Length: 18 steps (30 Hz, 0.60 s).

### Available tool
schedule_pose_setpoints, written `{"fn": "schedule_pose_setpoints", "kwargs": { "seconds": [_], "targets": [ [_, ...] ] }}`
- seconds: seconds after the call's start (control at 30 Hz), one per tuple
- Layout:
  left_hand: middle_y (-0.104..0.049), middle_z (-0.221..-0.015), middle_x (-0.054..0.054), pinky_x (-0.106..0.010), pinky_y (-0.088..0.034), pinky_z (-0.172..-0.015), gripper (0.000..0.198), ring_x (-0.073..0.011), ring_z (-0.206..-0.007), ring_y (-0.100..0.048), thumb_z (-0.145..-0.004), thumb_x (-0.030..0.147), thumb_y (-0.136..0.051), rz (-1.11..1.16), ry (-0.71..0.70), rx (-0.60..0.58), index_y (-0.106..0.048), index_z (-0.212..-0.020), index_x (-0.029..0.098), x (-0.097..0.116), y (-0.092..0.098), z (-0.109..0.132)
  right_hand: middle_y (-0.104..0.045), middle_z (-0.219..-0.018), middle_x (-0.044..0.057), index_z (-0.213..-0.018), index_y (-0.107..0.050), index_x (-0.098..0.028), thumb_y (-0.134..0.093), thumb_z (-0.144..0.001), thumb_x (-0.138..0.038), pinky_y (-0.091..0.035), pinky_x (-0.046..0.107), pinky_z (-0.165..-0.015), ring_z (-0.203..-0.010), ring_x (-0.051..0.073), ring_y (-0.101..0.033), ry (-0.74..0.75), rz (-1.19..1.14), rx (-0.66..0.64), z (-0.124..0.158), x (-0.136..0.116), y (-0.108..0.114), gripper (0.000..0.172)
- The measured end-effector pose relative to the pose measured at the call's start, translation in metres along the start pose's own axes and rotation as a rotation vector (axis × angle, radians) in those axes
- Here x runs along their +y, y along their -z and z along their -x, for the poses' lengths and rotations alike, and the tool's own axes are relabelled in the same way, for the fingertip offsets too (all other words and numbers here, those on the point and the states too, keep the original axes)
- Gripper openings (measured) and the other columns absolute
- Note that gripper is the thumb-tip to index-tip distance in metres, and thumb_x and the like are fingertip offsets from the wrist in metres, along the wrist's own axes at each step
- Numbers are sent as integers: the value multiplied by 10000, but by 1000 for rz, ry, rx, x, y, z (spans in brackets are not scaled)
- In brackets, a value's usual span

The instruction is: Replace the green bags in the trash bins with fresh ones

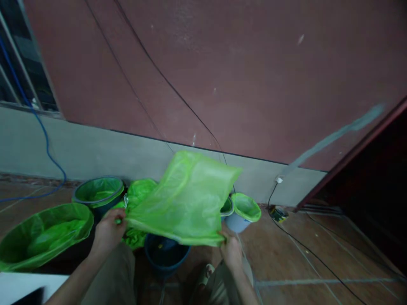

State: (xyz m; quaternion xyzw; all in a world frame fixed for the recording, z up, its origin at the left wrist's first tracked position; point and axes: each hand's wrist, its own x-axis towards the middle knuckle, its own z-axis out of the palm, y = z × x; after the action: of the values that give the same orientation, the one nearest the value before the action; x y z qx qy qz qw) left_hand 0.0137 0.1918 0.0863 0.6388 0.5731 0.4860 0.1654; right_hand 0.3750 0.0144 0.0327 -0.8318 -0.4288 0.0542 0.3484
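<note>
A thin green plastic bag (187,195) is stretched out in the air between my two hands, its far end billowing toward the wall. My left hand (110,224) grips the bag's near left corner, fingers closed. At the near right corner, my right hand (231,250) pinches the edge. Below the bag, between my knees, stands a dark blue bucket (167,256) with no liner visible and a small yellowish spot inside. Just beyond my left hand are bunched green bags (141,190), partly hidden by the held one.
Green-lined bins stand around: a large one (47,237) at left, a dark one (100,192) behind it, and a pale bucket (243,212) at right. A black cable (313,252) crosses the tiles from a wall socket (279,179). A tin (279,214) sits by the wall.
</note>
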Motion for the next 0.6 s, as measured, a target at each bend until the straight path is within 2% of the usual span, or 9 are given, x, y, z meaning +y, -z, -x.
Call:
{"fn": "schedule_pose_setpoints", "kwargs": {
  "seconds": [0.07, 0.17, 0.27, 0.33, 0.37, 0.4, 0.47, 0.53, 0.6],
  "targets": [
    [-615, -665, -19, -295, -460, -604, 83, -212, -623, -581, -584, 192, -588, -69, 128, -53, -542, -636, 236, -23, -12, 1, -786, -917, 88, -1044, -792, -231, -461, -696, -85, -570, 312, -758, -857, 245, -748, -7, 19, -62, 5, 12, -12, 503],
    [-562, -644, -9, -267, -394, -594, 79, -182, -608, -524, -642, 180, -555, -142, 110, -67, -496, -618, 227, -18, -1, -16, -777, -995, 97, -1141, -758, -173, -442, -755, -119, -569, 299, -755, -827, 224, -745, 43, -71, -30, -2, -2, 11, 502],
    [-535, -688, -15, -258, -394, -659, 120, -171, -678, -520, -646, 150, -514, -171, -35, 85, -435, -596, 225, 3, 20, -36, -768, -1044, 105, -1211, -720, -147, -446, -817, -191, -572, 280, -719, -837, 213, -739, 166, -240, 175, -8, -26, 43, 482],
    [-514, -706, -12, -265, -401, -693, 126, -177, -709, -520, -653, 160, -511, -175, -135, 238, -414, -616, 230, 5, 29, -40, -753, -1115, 102, -1205, -724, -167, -472, -829, -222, -571, 285, -792, -942, 218, -729, 265, -308, 322, -1, -30, 47, 456],
    [-506, -708, -12, -271, -403, -697, 126, -182, -715, -520, -654, 165, -515, -182, -158, 279, -412, -627, 233, 2, 32, -38, -756, -1107, 98, -1179, -738, -178, -482, -828, -227, -569, 290, -812, -945, 220, -728, 289, -310, 332, 8, -28, 41, 437],
    [-500, -704, -11, -276, -402, -690, 128, -188, -710, -518, -648, 166, -522, -194, -153, 277, -415, -637, 235, -3, 34, -33, -767, -1066, 96, -1146, -753, -184, -484, -830, -228, -570, 296, -812, -909, 221, -732, 287, -292, 284, 18, -23, 31, 418],
    [-519, -704, -14, -281, -399, -665, 126, -197, -692, -523, -628, 149, -543, -207, -75, 175, -457, -672, 231, -19, 37, -21, -783, -841, 71, -1056, -786, -195, -467, -822, -197, -568, 282, -667, -658, 206, -716, 167, -186, -1, 44, -11, 3, 395],
    [-568, -725, -19, -282, -400, -646, 161, -199, -676, -542, -622, 120, -566, -184, 55, 69, -521, -734, 226, -36, 42, -12, -785, -888, 74, -1068, -784, -203, -456, -819, -149, -558, 273, -714, -757, 216, -737, 61, -74, -205, 71, -1, -24, 415],
    [-600, -725, -16, -284, -409, -642, 189, -194, -656, -556, -636, 96, -586, -131, 214, 70, -563, -768, 229, -49, 48, -11, -780, -1004, 61, -1120, -764, -231, -472, -803, -110, -534, 276, -828, -915, 225, -736, 74, -13, -338, 94, -1, -41, 448]
  ]
}}
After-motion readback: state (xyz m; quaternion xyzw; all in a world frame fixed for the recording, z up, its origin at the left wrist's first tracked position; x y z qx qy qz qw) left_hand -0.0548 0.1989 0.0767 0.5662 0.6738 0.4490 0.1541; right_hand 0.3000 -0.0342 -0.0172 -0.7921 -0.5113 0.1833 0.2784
